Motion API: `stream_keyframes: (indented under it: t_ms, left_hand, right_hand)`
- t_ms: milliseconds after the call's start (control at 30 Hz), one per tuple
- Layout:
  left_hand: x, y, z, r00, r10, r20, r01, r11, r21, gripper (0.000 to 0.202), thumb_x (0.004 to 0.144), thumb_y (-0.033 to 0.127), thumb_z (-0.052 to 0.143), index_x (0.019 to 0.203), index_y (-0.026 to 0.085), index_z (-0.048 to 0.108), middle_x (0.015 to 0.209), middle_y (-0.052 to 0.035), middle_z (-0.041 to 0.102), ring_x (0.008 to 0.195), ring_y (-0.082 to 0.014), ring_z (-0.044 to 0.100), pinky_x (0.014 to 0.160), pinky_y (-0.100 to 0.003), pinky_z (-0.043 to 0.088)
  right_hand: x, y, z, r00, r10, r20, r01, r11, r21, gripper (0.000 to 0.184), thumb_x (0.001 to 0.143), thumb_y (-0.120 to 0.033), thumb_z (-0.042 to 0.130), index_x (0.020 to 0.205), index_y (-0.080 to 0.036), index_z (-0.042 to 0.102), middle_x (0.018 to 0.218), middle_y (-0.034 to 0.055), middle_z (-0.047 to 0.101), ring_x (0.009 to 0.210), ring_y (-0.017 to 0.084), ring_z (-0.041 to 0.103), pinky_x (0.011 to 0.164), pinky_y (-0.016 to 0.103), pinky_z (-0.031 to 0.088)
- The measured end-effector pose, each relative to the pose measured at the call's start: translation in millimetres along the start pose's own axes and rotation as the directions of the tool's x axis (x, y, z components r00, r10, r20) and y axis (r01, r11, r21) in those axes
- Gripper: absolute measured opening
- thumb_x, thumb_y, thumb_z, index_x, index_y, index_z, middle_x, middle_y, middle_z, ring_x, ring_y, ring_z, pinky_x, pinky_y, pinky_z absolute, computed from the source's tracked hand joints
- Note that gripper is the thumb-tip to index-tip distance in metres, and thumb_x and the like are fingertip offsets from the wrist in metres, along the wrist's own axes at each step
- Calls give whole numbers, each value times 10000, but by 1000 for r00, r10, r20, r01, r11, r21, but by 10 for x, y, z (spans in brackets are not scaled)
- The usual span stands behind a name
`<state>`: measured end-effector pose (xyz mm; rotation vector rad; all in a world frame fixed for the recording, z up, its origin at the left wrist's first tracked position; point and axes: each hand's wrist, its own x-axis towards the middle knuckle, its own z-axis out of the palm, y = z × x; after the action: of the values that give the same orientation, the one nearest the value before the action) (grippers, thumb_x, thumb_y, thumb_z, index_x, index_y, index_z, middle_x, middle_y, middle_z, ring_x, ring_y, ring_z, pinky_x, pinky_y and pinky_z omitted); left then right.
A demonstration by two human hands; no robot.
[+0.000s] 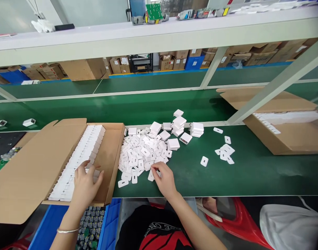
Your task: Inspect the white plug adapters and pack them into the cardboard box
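Observation:
My left hand (pixel 87 182) is over the open cardboard box (pixel 110 156), its fingers and thumb curled around a white plastic charger housing (pixel 96 174), partly hidden by the hand. Beside it, white housings (pixel 82 152) stand packed in a long row inside the box. My right hand (pixel 164 178) is at the near edge of a heap of small white slotted cover plates (pixel 140 149). Its thumb and fingertips pinch together at one white cover plate (pixel 150 176). Several loose white housings (pixel 173 144) lie along the heap's far right side.
More cover plates (pixel 226 151) lie scattered on the green bench (pixel 190 177). A second open carton (pixel 291 139) holding white pieces is at the right, behind a slanting post (pixel 278 83). Below the left box sits a blue crate (pixel 109 222) of circuit boards. A shelf (pixel 159 34) crosses overhead.

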<state>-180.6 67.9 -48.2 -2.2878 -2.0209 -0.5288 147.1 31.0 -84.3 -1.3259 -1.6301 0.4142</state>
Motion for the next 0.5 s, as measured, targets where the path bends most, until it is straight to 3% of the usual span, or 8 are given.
stream_keyframes:
  t_ms: [100,200,367,433,500]
  left_hand:
    - [16,115,-68,998,44,-36,-46,998,-50,453,1006,489,442,1128,145,711,1372,-215,442,1330,-419,447,1100,-601,432]
    - [30,260,-126,996,69,-57,-74,993,-96,405,1014,467,463,1117,156,701,1385,-212,451,1342,-407,452,1109,-592,426]
    - [70,515,-167,987,132,-90,-147,971,-189,302,1025,395,502,1129,184,691,1379,-189,457,1386,-383,447,1138,-587,407]
    - [101,615,-171,981,170,-95,-186,962,-201,277,1032,373,500,1111,180,683,1367,-192,468,1383,-385,452,1130,-598,408]
    - [135,712,-179,974,209,-92,-223,954,-201,251,1035,356,508,1099,180,675,1374,-195,470,1379,-390,454,1114,-605,415]
  right_hand:
    - [-219,-147,-210,998,-7,66,4,999,48,163,1039,-191,526,947,-230,655,922,58,702,875,203,671,777,344,546]
    - [-608,-156,-332,990,6,140,-15,997,70,140,1021,-160,557,1031,-244,668,892,50,692,828,204,671,725,341,554]
    - [-1288,139,-291,987,24,161,-15,998,-60,137,997,-167,591,894,-241,642,786,29,673,713,203,656,620,326,545]
    - [-1434,267,-251,983,19,182,3,992,-125,156,1003,-148,552,966,-238,674,859,49,711,793,224,698,667,340,585]
    - [-1497,354,-225,985,19,171,9,987,-163,303,1004,-89,464,1160,-230,683,1041,85,754,938,249,735,763,369,618]
